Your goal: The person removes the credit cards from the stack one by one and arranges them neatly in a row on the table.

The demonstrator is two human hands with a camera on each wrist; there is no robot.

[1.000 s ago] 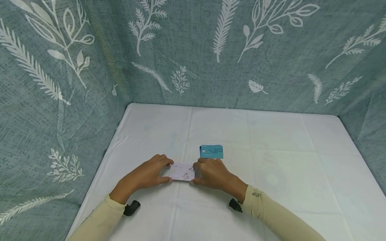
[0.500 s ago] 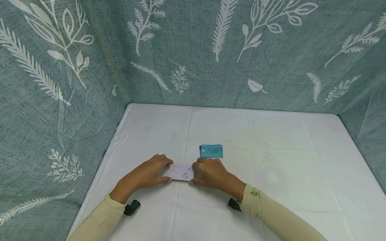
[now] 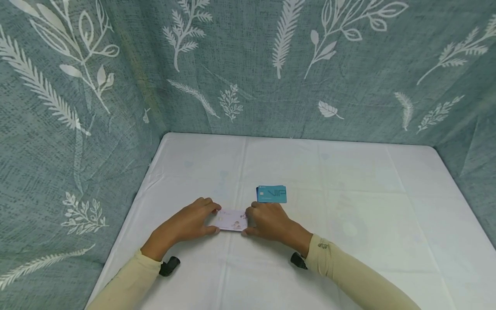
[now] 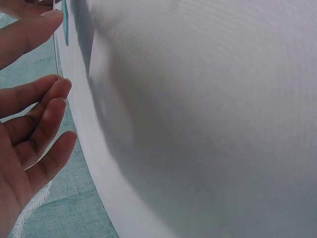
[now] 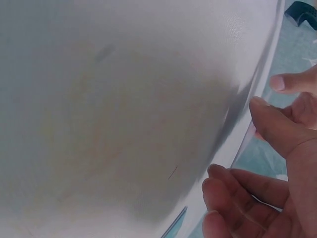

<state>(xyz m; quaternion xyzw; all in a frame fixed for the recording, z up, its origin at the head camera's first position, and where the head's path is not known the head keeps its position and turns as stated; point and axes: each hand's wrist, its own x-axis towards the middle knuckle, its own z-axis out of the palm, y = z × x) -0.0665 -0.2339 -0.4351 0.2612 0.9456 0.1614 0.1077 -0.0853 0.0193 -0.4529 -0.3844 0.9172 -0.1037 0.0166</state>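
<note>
A pale pink card [image 3: 232,220] with a small printed design is held flat between both hands, near the middle of the table. My left hand [image 3: 190,221] grips its left edge, thumb at the near corner and forefinger at the far one. On the opposite edge, my right hand [image 3: 273,221] pinches it between thumb and curled forefinger. In the left wrist view the card [image 4: 56,49] appears edge-on as a thin line at the fingertips. Just beyond the right hand's knuckles lies a teal card [image 3: 272,194] marked VIP, with a darker blue edge showing beneath it.
A white cloth covers the table [image 3: 368,206]. Grey-green curtains [image 3: 248,64] with white leaf prints rise along its back and sides. Black wrist cameras [image 3: 169,266] sit at both sleeve cuffs.
The pink card and my right hand have shifted slightly left. My left hand has barely moved, and both hands keep their hold on the card.
</note>
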